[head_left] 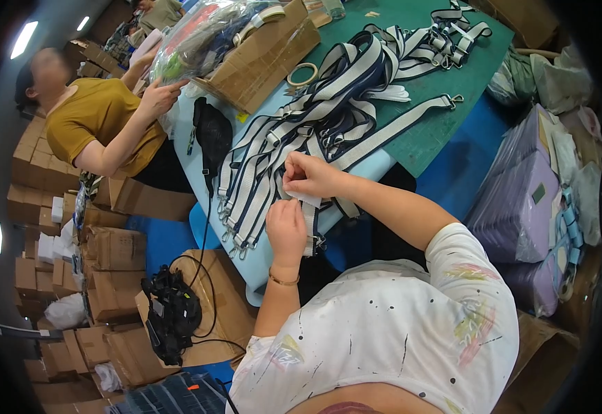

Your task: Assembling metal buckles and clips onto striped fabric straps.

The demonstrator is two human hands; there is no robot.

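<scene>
My left hand [285, 231] is closed at the near edge of the table, its fingers curled against a white strap with dark navy edges [310, 224]. Just beyond it, my right hand [312, 175] is pinched, thumb against fingers, at a small white paper-like piece [306, 198] lying over the strap. What the fingertips grip is partly hidden. A large tangle of similar white and navy straps [346, 76] with metal clips spreads across the table beyond both hands. One strap [397, 131] stretches out to the right, ending in a metal hook.
A cardboard box [266, 62] of plastic-wrapped goods, a tape roll [302, 74] and a black pouch [211, 134] lie on the table. Another person [107, 124] in a mustard shirt stands at the left. Purple wrapped goods [515, 193] are stacked at right, cartons [114, 248] at left.
</scene>
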